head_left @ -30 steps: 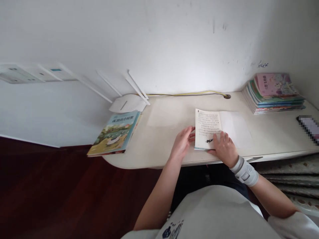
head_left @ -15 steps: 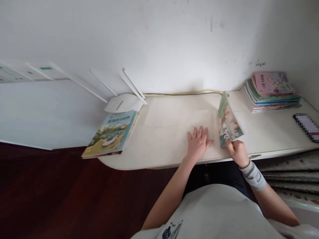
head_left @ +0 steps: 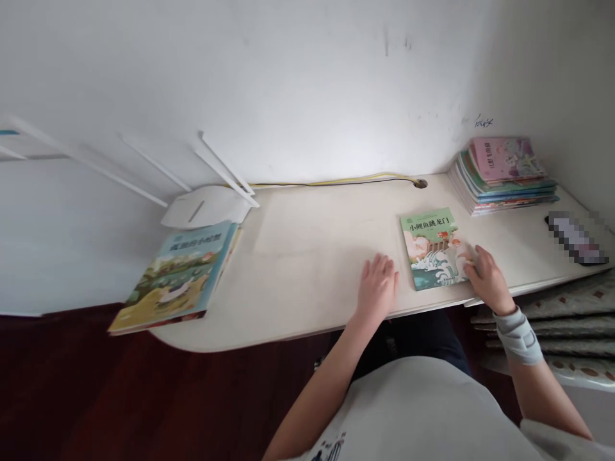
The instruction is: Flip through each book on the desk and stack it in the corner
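A green picture book (head_left: 435,250) with waves and fish on its cover lies closed on the white desk (head_left: 307,256). My right hand (head_left: 489,280), with a grey wrist wrap, is at the book's lower right edge. Its thumb touches the cover margin and the bent fingers are by the edge, partly hidden. To the left of the book, my left hand (head_left: 377,291) rests palm down on the desk with nothing in it, fingers stretched out and a little apart.
A stack of books (head_left: 504,176) stands at the back right, with a phone (head_left: 576,238) in front. At the left, picture books (head_left: 175,278) overhang the desk edge beside a white router (head_left: 206,206) with long antennas. Cables (head_left: 327,182) run along the wall to a hole.
The green book, tilted up on edge in my right hand before, now lies flat with its front cover up. My left hand stays on the desk, its fingers less spread. The view has shifted.
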{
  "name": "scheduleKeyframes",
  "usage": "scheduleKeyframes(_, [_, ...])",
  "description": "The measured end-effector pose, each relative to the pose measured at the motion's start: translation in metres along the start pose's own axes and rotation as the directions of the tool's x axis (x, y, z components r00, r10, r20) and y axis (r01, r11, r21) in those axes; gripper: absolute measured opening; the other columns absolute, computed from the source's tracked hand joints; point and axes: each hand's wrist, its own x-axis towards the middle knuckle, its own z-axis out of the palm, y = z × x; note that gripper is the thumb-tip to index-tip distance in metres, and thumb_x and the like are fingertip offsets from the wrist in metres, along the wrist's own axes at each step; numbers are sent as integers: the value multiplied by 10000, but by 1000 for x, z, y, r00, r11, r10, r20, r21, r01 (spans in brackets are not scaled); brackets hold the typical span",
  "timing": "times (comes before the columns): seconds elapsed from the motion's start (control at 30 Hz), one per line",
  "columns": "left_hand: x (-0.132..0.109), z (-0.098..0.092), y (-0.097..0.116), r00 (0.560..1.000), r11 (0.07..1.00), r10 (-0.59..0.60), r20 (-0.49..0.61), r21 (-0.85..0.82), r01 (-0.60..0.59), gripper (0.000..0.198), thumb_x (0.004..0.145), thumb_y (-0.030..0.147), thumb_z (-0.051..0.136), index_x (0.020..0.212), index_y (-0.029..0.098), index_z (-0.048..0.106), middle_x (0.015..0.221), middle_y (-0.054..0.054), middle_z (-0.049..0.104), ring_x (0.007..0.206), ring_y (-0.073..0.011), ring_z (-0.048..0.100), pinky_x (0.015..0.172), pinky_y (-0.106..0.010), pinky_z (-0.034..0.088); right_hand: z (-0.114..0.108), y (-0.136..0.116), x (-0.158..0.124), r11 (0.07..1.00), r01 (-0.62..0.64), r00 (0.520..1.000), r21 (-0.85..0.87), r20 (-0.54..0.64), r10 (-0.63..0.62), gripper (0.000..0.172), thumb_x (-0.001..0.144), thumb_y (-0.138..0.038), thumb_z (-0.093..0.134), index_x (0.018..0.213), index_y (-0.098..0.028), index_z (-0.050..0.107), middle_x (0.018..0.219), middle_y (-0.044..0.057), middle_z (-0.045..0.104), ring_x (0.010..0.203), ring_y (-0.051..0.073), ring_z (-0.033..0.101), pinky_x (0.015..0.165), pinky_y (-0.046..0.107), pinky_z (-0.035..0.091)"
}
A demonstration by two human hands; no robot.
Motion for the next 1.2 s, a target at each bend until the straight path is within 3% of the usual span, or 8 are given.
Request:
scheduleKeyframes(0.1, [14, 8, 12, 994, 992, 105, 13, -78, -104, 413, 946, 283, 308, 1205, 76, 555, 1304, -171, 536, 1246, -246, 460, 1027, -392, 376, 12, -1, 11, 998, 49, 996, -38, 71, -46, 579, 882, -502, 367, 1227, -56, 499, 1152, 239, 591, 1107, 301, 543, 953, 500, 415])
scheduleKeyframes(0.2, [18, 15, 21, 996, 996, 85, 8, -7, -85, 469, 950, 353, 294, 1277, 88, 501, 1363, -151, 489, 1252, -267, 440, 1019, -412, 363, 18, -1, 16, 998, 55, 996, -41, 67, -52, 615, 895, -547, 313, 1220, -66, 516, 1157, 234, 599, 1114, 299, 543, 956, 501, 409])
scheduleKeyframes(0.43, [13, 15, 20, 997, 995, 82, 4, 50, -82, 562, 932, 486, 282, 1327, 129, 462, 1400, -126, 454, 1251, -272, 418, 993, -414, 341, 3, -4, 16, 993, 2, 994, 121, 106, -15, 708, 870, -623, 332, 1300, -78, 471, 1273, 220, 540, 1200, 285, 501, 975, 472, 423])
scheduleKeyframes(0.63, [14, 16, 21, 997, 996, 77, 1, 42, -77, 574, 919, 505, 311, 1332, 132, 454, 1399, -132, 452, 1244, -276, 418, 988, -418, 330, -17, -52, 15, 927, 17, 994, 375, 95, -57, 579, 904, -465, 418, 1400, -174, 362, 1382, 131, 470, 1278, 231, 435, 1054, 433, 366])
scheduleKeyframes(0.77, [13, 18, 23, 998, 997, 69, -11, 28, -68, 562, 912, 474, 354, 1328, 110, 452, 1386, -144, 463, 1242, -280, 416, 987, -421, 332, -2, -96, 15, 938, 301, 950, 172, 27, -310, 574, 904, -310, 398, 1448, -175, 271, 1488, 128, 300, 1377, 261, 257, 1085, 508, 292])
scheduleKeyframes(0.97, [9, 15, 18, 997, 997, 80, -8, -24, -80, 531, 898, 351, 413, 1368, 105, 392, 1357, -146, 490, 1241, -267, 426, 1020, -419, 328, 26, -114, 16, 795, 561, 828, -231, 177, -533, 529, 877, -116, 373, 1398, -208, 384, 1488, 104, 309, 1413, 266, 115, 1099, 545, 201])
scheduleKeyframes(1.07, [5, 3, 1, 999, 999, 36, 22, 8, -36, 514, 916, 331, 375, 1373, 95, 381, 1405, -164, 433, 1324, -295, 335, 1078, -505, 239, 32, -111, 15, 751, 597, 798, -283, 302, -521, 532, 882, -226, 457, 1405, -183, 369, 1498, 126, 277, 1410, 304, 107, 1079, 559, 213])
scheduleKeyframes(1.2, [-5, -9, -30, 992, 994, -111, 61, 3, 111, 547, 946, 385, 275, 1383, 64, 351, 1453, -197, 346, 1380, -320, 228, 1090, -554, 193, 43, -116, 11, 736, 610, 780, -294, 390, -490, 721, 829, -548, 505, 1405, -139, 360, 1511, 156, 224, 1395, 380, 95, 1042, 582, 239])
